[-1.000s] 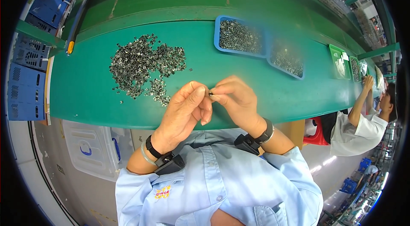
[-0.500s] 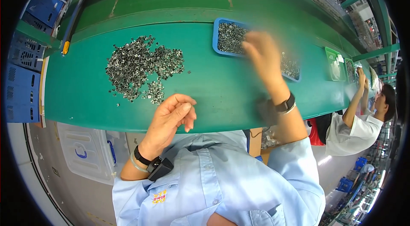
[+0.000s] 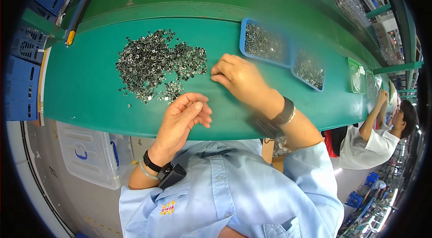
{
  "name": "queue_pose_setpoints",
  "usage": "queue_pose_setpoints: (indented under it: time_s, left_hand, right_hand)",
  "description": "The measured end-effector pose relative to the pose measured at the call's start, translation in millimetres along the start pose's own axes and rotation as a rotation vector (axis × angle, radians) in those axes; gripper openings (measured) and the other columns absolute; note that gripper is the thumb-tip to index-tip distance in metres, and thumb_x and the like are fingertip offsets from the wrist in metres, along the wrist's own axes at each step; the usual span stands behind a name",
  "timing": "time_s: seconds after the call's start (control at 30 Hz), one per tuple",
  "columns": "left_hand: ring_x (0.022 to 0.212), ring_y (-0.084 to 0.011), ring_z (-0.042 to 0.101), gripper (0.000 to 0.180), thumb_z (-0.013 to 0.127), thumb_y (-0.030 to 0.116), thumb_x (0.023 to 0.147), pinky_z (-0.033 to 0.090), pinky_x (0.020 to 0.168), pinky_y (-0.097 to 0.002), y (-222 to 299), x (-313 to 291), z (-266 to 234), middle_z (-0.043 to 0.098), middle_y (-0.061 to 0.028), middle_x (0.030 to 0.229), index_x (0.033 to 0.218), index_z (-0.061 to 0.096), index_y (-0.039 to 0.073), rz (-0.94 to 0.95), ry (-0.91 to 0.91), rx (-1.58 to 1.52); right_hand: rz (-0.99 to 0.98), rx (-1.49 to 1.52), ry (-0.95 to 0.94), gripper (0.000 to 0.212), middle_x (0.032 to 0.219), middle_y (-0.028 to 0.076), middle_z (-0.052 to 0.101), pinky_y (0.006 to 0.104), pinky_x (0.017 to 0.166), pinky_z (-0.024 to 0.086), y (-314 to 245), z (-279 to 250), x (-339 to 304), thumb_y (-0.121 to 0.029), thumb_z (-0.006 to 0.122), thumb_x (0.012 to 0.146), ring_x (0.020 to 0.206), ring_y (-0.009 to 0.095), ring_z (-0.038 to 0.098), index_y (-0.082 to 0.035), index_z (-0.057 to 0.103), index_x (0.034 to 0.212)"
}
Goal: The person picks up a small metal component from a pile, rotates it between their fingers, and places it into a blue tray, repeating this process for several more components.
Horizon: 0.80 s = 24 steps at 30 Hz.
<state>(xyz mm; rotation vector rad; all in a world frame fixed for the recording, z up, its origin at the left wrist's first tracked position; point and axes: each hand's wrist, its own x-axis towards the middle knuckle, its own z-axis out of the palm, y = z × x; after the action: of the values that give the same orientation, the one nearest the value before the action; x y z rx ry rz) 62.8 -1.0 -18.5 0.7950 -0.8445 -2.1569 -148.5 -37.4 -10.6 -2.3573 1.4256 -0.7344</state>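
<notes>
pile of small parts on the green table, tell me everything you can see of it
The pile is a loose, uneven heap of many tiny black and silvery pieces, shiny and metal-looking. Its larger mass is at left, joined to a smaller lobe at right, with a sparser clump on the near side and a few strays around. It lies directly on the green table. The right hand is just right of it; the left hand is close to the clump, contact unclear.

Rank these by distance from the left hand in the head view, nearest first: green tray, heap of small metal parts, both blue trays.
1. Heap of small metal parts, ahead-left.
2. Left blue tray, ahead-right.
3. Right blue tray, farther right.
4. Green tray, far right.
</notes>
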Motion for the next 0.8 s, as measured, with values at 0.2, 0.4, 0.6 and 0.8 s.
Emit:
queue_pose_setpoints:
  time_s: [0.2,0.4,0.6,0.8]
  left_hand:
    - [0.074,-0.0134,0.058,0.022,0.052,0.017,0.093,0.048,0.062,-0.0254,3,10,20,0.060,-0.0082,0.089,0.107,0.052,0.000,-0.001,0.040,0.094]
    - [0.070,-0.0122,0.057,0.022,0.054,0.019,0.092,0.046,0.059,-0.0241,-2,20,32,0.062,-0.0074,0.085,0.103,0.055,0.000,-0.029,-0.024,0.026]
    - [0.067,-0.0124,0.057,0.021,0.055,0.020,0.092,0.046,0.058,-0.0243,-7,23,38,0.062,-0.0072,0.081,0.100,0.057,0.001,-0.074,-0.085,-0.040]
    - [0.062,-0.0125,0.056,0.020,0.055,0.019,0.092,0.046,0.054,-0.0242,-6,20,46,0.061,-0.0072,0.079,0.099,0.057,0.001,-0.085,-0.016,-0.014]
  right_hand:
    - [-0.019,0.143,0.105,0.017,0.083,0.006,0.058,0.0350,0.065,0.047,-29,-16,-22,-0.010,0.069,0.072,0.078,0.025,0.057,-0.006,0.061,0.087]
    - [0.033,0.210,0.164,0.017,0.085,0.006,0.058,0.0325,0.063,0.047,-39,-21,-43,-0.008,0.069,0.075,0.077,0.023,0.058,-0.006,0.061,0.090]
    - [0.168,0.572,0.226,0.016,0.087,0.007,0.057,0.0288,0.061,0.047,-33,-22,-60,-0.002,0.067,0.077,0.077,0.019,0.057,-0.007,0.061,0.091]
    - [0.105,0.437,0.297,0.017,0.085,0.007,0.058,0.0297,0.062,0.048,-31,-20,-65,-0.003,0.068,0.075,0.075,0.021,0.058,-0.006,0.061,0.091]
